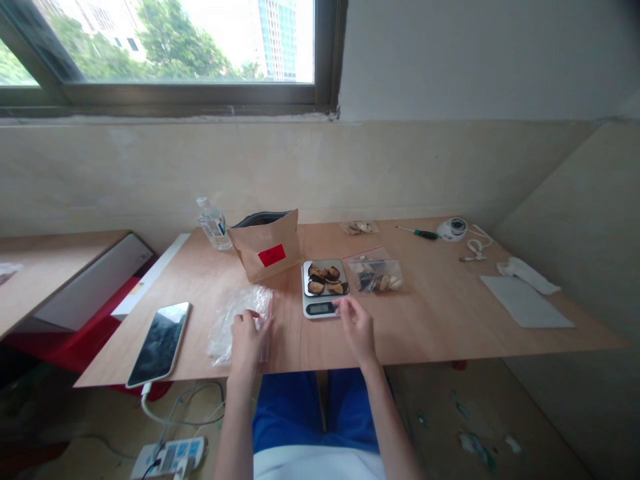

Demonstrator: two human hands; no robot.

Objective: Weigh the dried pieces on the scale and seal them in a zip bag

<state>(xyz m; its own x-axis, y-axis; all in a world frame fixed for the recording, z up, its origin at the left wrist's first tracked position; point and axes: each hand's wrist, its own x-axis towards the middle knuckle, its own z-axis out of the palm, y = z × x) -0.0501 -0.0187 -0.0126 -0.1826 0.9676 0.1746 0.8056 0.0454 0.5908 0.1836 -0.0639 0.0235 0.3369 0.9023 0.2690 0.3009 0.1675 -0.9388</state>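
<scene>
My left hand [247, 340] rests on a crumpled clear plastic bag [235, 325] and pinches its edge. My right hand [359, 327] reaches the front right corner of a digital kitchen scale [323, 308], fingertips at or just above its display end. On the scale's dark tray lie several brown crescent-shaped food pieces [323, 280]. A small clear zip bag [375, 275] with similar pieces lies just right of the scale. Behind the scale stands a kraft paper bag [265, 245] with a red label.
A smartphone [159, 345] lies left on the wooden table [425, 320], and a water bottle [213, 223] stands at the back. Further right are a small bag [360, 227], a screwdriver [417, 233], a white round device [453, 229], a white cloth [527, 275] and a grey sheet [525, 301].
</scene>
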